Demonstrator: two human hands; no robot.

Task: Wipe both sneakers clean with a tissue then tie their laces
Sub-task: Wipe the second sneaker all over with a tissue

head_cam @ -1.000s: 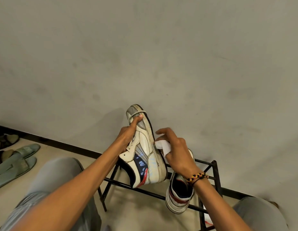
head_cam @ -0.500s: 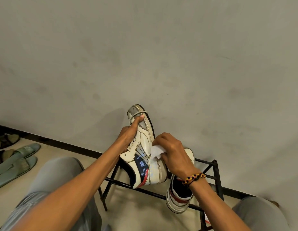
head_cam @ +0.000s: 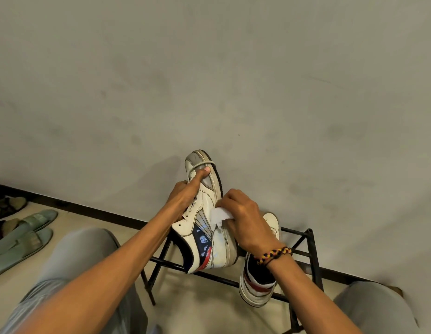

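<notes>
A white sneaker (head_cam: pixel 205 239) with navy and red panels is held up on its side, toe pointing away, in front of the wall. My left hand (head_cam: pixel 185 196) grips its lace side, thumb stretched up onto a lace loop near the grey toe. My right hand (head_cam: pixel 245 220) holds a crumpled white tissue (head_cam: pixel 220 216) and presses it against the sneaker's side panel near the sole edge. The second sneaker (head_cam: pixel 260 283) sits on the black metal rack (head_cam: pixel 310 256), heel toward me, partly hidden by my right wrist.
The plain grey wall fills the upper view right behind the rack. Green slippers (head_cam: pixel 22 235) and dark sandals (head_cam: pixel 7 206) lie on the floor at far left. My knees in grey trousers (head_cam: pixel 77 261) flank the rack at bottom left and bottom right.
My right hand has brought the tissue from beside the sole onto the sneaker's side panel and slid it slightly down. My left hand and the sneaker stay in place.
</notes>
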